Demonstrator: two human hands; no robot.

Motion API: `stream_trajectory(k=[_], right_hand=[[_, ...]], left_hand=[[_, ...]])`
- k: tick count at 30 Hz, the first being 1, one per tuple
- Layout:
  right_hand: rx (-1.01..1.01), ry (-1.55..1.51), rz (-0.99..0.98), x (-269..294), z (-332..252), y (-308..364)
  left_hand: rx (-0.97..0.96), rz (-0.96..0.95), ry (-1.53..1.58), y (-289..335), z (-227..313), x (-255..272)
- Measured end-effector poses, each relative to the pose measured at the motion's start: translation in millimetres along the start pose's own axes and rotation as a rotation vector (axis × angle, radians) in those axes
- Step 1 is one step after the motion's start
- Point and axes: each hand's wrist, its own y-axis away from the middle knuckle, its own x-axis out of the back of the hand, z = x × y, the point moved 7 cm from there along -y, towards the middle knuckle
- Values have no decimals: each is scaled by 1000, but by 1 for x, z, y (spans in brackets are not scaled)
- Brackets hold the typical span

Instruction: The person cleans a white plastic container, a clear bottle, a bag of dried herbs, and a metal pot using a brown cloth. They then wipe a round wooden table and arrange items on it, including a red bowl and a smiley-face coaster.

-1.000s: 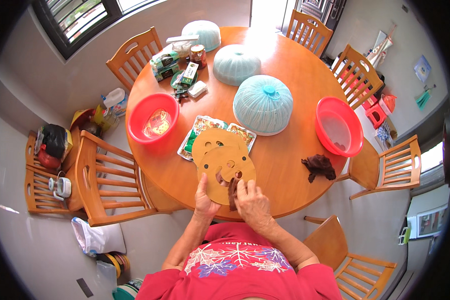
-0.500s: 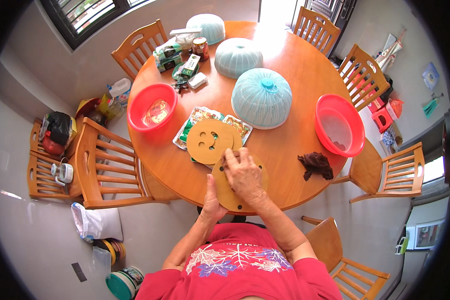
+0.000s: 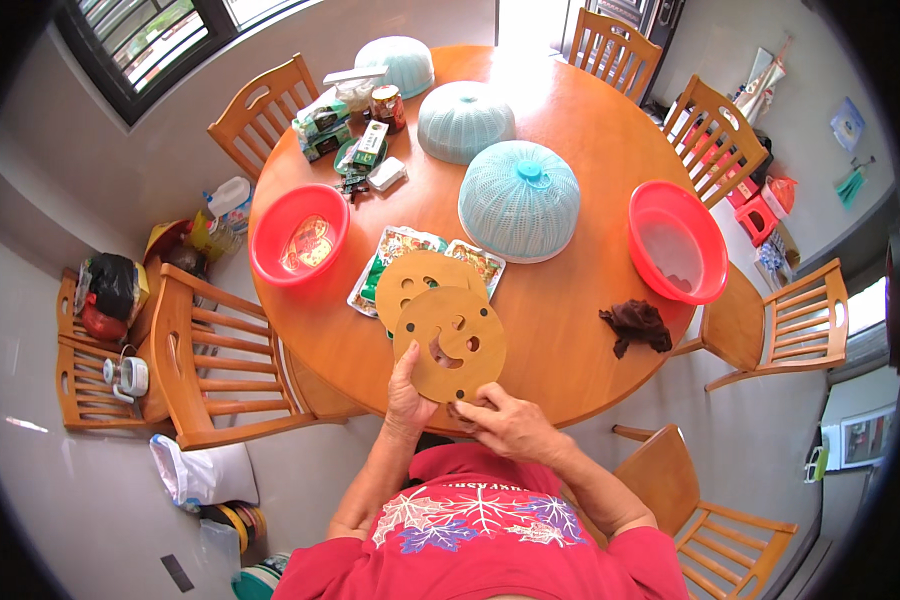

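A round tan disc [image 3: 482, 325] with a winking smiley face cut through it is held tilted over the table's near edge. My left hand [image 3: 407, 398] grips its lower left rim, thumb on the face side. At the bottom rim, beside one of its small black dots, the closed fingers of my right hand [image 3: 515, 424] pinch the edge; their exact hold is partly hidden. Just beyond lies another tan disc [image 3: 402, 272] with cut-out holes, partly covered by the held one. It rests on colourful printed packs [image 3: 478, 262].
Red basins [image 3: 270, 262] [image 3: 715, 255] stand left and right on the round table [image 3: 580, 330]. Light-blue mesh domes [image 3: 520, 205] sit toward the back. A dark brown cloth [image 3: 637, 325] lies right. Packages and a can [image 3: 387, 108] are at back left. Wooden chairs [image 3: 230, 370] surround the table.
My right hand has moved from over the disc's face down to its bottom rim, uncovering the cut-out face. The disc has been raised and shifted slightly away from me, overlapping the discs beyond.
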Motion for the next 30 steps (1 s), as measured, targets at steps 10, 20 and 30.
stream_trajectory(k=[10,20,30], right_hand=[[-410,247,510,46,44,-93],[-99,84,224,-42,-43,-129],[-264,327,511,37,17,-196]], left_hand=[[45,-3,-114,-18,47,14],[61,25,-152,-46,96,32],[166,-78,-67,-58,71,26]])
